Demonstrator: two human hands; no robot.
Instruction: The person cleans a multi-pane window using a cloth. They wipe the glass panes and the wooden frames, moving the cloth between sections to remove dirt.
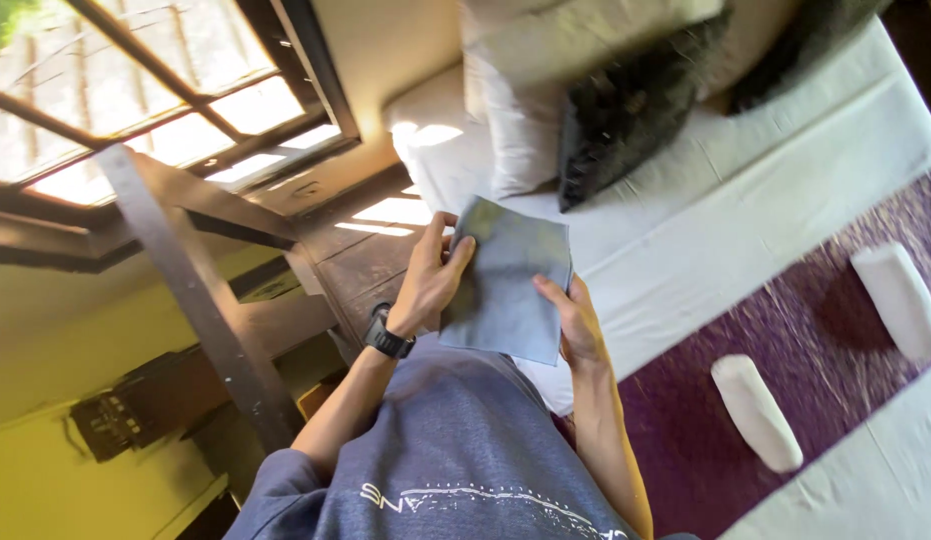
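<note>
I hold a folded grey-blue cloth [510, 280] in front of my chest, over the edge of a bed. My left hand [432, 275], with a black watch on its wrist, grips the cloth's left side, thumb and fingers pinching near its top corner. My right hand [575, 320] holds the right edge from underneath, fingers curled behind the fabric. The cloth is flat and roughly square. My grey-blue T-shirt fills the bottom of the view.
A bed with a white sheet [745, 200] and a purple runner [815, 330] carries two rolled white towels [755, 412] [900, 300]. A dark pillow [625, 105] and a white pillow [520, 130] lie at its head. A wooden bedside table [370, 260], a dark post [195, 300] and a window [155, 90] are at left.
</note>
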